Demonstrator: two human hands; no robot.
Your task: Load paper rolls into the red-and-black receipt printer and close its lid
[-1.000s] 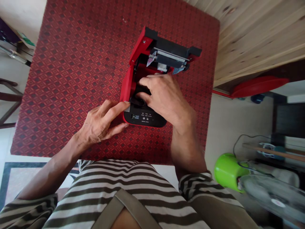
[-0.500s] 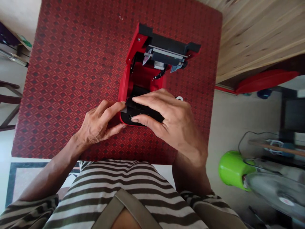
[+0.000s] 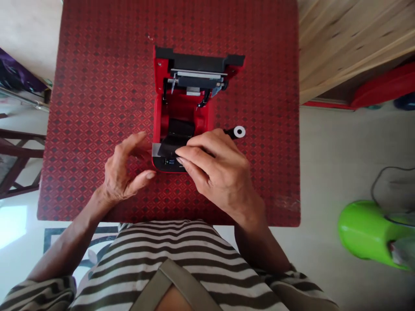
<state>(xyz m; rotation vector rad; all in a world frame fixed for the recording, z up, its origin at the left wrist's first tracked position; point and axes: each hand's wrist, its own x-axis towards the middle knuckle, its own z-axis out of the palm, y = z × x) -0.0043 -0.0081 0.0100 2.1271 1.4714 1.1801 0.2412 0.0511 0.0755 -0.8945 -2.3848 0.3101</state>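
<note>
A red and black label printer (image 3: 156, 116) stands on the table with its lid (image 3: 197, 65) raised; rollers and metal brackets show on the lid's inner side. A sheet of black ribbon film (image 3: 168, 147) lies across the front of its bay, with a clear strip (image 3: 156, 150) at its left end. My right hand (image 3: 220, 166) pinches the film's edge between thumb and fingers, hiding the printer's front right part. Left of the printer, my left hand (image 3: 125, 168) is apart from it, thumb and fingers spread, holding nothing.
Beside my right hand lies a black roll with a white core (image 3: 239, 131). The red patterned cloth (image 3: 103, 86) covers the table. To the right are a wooden panel (image 3: 350, 47) and a green bucket (image 3: 363, 231) on the floor; a wooden chair (image 3: 22, 160) stands at the left.
My left hand has let go of the printer's left edge and moved left, opening. The view has shifted, the printer sits straighter, and more of the black film and the white-cored roll shows.
</note>
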